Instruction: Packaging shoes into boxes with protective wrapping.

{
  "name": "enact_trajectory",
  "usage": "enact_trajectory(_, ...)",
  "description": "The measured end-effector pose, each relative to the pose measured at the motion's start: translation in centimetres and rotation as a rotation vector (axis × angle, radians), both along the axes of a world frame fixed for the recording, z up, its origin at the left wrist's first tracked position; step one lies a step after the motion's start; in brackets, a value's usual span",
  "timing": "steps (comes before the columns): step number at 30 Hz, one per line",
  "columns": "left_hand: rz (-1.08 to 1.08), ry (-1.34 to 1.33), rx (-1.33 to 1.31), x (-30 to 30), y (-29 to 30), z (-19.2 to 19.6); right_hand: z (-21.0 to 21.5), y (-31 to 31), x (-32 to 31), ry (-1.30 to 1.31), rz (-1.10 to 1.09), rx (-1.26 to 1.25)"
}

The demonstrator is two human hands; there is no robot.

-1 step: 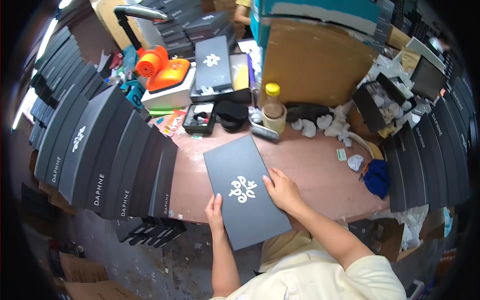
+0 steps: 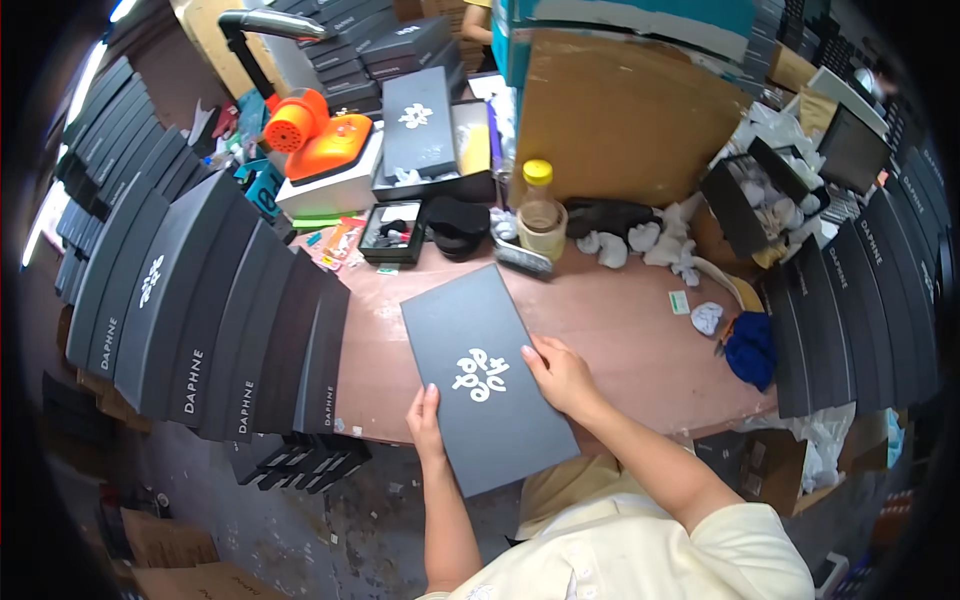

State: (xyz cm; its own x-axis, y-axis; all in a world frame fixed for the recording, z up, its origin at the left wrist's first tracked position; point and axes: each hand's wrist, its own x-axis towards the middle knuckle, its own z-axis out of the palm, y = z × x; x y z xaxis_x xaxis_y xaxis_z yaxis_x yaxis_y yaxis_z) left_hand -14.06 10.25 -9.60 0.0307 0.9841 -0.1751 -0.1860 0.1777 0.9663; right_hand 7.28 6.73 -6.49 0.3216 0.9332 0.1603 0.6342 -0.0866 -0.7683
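A flat dark grey shoebox [image 2: 460, 330] with a white looping emblem on top is tilted slightly at the table's front edge. My left hand [image 2: 425, 420] grips its left long side, with fingertips over the rim. On the opposite side, my right hand [image 2: 560, 375] holds the edge, its thumb lying on the lid. The fingers beneath the box are hidden. The lid looks closed, so nothing inside shows. Part of the box extends past the brown tabletop [image 2: 630, 350] toward my body.
Grey shoebox stacks [image 2: 215, 300] stand at left, with more boxes [image 2: 850, 300] at right. Behind are an orange device [image 2: 325, 140], a yellow-capped bottle [image 2: 538, 195], a black cap [image 2: 458, 228] and a cardboard panel [image 2: 610, 120]. A blue cloth [image 2: 750, 350] and crumpled white paper [image 2: 707, 318] lie at right.
The whole view shifts slightly, so everything appears a little farther left and up. Both hands keep the same hold on the shoebox.
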Motion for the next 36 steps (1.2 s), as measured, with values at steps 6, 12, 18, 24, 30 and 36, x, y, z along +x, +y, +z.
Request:
enact_trajectory(6, -0.115, -0.471, -0.349, -0.8, 0.2, -4.2, -4.2, 0.1, 0.0, 0.868, -0.096, 0.062)
enact_trajectory(12, -0.227, -0.574, 0.041, 8.2, -8.1, 9.2, 7.0, -8.7, 7.6, 0.892, 0.267, 0.312)
enact_trajectory(18, -0.545, -0.696, 0.259, 24.4, -12.2, 24.8, 23.7, -29.4, 17.6, -0.04, 0.19, 0.677)
enact_trajectory(24, -0.915, -0.64, 0.162, 42.0, -20.6, 36.4, 32.0, -37.9, 28.6, -0.305, -0.513, 1.024)
enact_trajectory(30, -1.167, -0.291, 0.526, 47.1, -23.6, 32.0, 28.2, -44.0, 40.7, 0.001, -0.854, 0.874)
enact_trajectory(36, -0.99, 0.045, 1.101, 41.1, -18.5, 26.5, 24.0, -41.2, 38.3, -0.277, -1.158, 0.996)
